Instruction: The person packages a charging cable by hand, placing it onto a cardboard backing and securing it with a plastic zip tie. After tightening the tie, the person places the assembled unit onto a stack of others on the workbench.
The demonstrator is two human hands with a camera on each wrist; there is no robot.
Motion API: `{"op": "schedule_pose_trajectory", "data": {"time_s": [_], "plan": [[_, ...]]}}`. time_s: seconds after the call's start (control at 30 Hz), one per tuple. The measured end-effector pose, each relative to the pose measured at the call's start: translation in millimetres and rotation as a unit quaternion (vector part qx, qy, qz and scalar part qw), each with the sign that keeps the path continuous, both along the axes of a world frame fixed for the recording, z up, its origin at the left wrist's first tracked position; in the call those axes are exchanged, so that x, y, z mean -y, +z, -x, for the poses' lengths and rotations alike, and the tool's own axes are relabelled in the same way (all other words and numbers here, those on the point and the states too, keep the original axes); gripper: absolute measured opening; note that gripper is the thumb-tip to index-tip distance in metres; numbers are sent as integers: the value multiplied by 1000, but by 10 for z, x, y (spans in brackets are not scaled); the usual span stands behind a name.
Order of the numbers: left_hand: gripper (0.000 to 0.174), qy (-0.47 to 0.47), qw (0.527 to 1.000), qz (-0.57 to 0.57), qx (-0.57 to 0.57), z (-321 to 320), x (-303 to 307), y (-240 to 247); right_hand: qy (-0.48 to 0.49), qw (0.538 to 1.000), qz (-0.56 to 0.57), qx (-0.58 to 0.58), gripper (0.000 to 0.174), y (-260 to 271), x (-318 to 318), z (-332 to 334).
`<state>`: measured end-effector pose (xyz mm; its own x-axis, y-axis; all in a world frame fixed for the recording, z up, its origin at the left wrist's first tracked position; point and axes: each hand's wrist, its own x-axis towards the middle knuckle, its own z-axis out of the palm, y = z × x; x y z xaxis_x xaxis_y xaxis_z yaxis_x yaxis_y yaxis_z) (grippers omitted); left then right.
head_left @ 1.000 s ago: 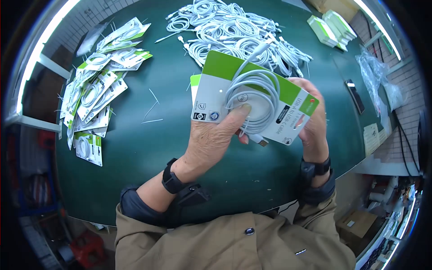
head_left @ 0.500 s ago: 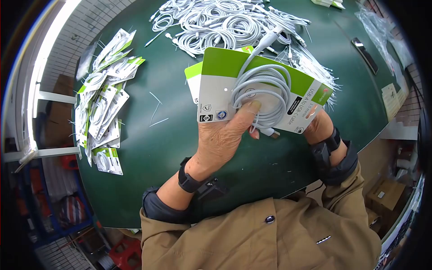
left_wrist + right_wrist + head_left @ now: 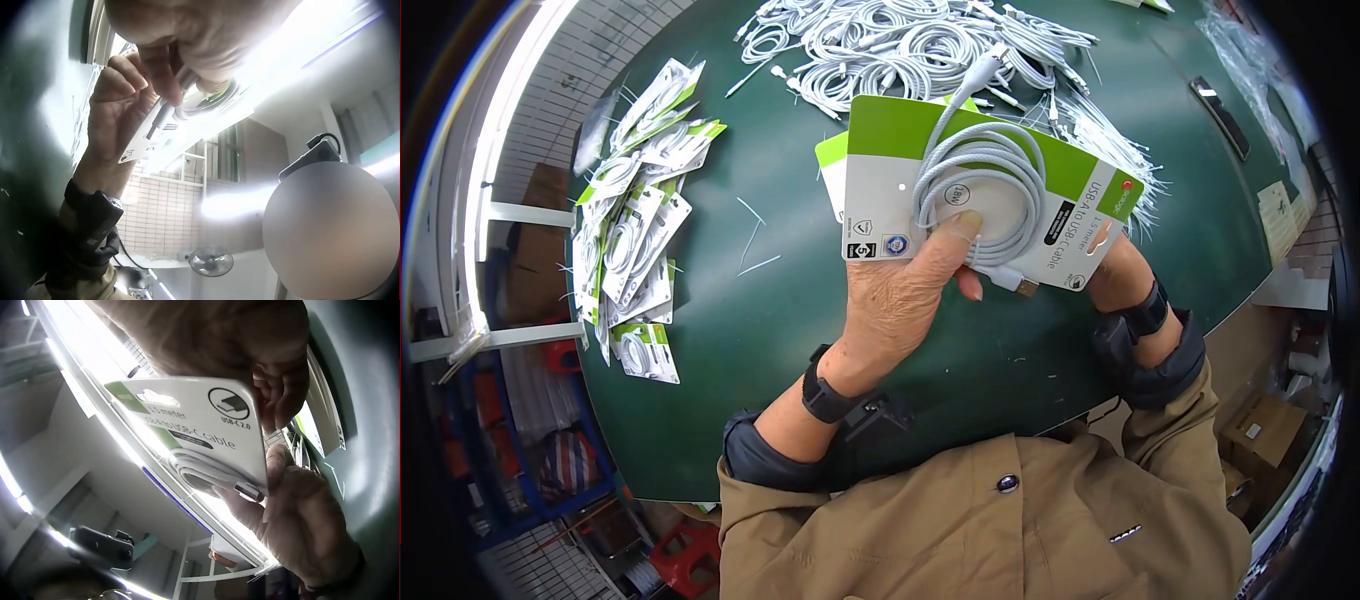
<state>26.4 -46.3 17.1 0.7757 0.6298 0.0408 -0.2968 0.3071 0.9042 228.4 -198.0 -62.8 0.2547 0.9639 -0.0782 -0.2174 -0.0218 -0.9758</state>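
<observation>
Here, the left hand (image 3: 890,305) pinches the coiled cable (image 3: 1030,190) against the card (image 3: 880,205); the right hand (image 3: 1116,275) is behind the card's far end, its grip unclear. Flat thumb pressure should steady the loops without bending the card.

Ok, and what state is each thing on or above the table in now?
Front card: held up, tilted
Its cable: coiled
Left hand: gripping front card
Right hand: fingers curled behind card; grip unclear
Second card: mostly hidden
Loose cables: coiled, heaped
Carded cables: overlapping
Phone: lying flat
Plastic bag: crumpled
</observation>
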Motion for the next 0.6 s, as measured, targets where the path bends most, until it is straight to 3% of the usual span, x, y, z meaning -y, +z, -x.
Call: {"op": "schedule_pose_trajectory", "data": {"time_s": [0.13, 0.33, 0.37, 0.47, 0.5, 0.6], "plan": [[33, -27, 999, 16, -18, 43, -44, -36, -10, 999, 35, -15, 42, 206, 12, 58], [35, -40, 997, 20, -56, 98, -42, -34, 87, 984, -126, 88, 35, 381, -633, 96], [36, -55, 996, 31, -59, 105, -55, -32, 78, 994, -58, 56, 37, 398, -634, 116], [38, -84, 993, 60, -62, 115, -101, -42, 70, 997, -22, 39, 40, 399, -658, 122], [38, -83, 992, 67, -65, 126, -96, -51, 82, 993, -8, 85, 40, 443, -643, 104], [35, -72, 992, 70, -78, 158, -53, -95, 92, 994, 48, -20, 37, 378, -649, 125]]}}
